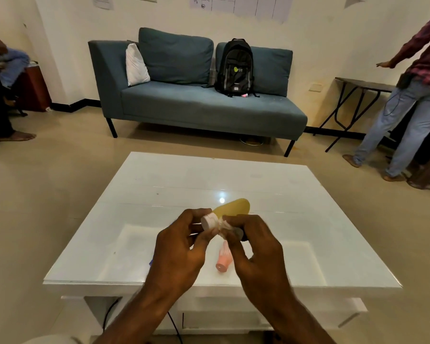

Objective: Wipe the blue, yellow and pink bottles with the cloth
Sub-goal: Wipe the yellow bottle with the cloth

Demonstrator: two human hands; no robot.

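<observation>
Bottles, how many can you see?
2. The left hand holds the yellow bottle above the table; the pink bottle lies on it under the right hand, which pinches the cloth. A blue one may be hidden.

Lounge-like room: teal sofa, white coffee table, paper charts on wall.

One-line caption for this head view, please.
Left hand grips the yellow bottle by its cap while right hand pinches the cloth against it; pink bottle lies on the table.
</observation>
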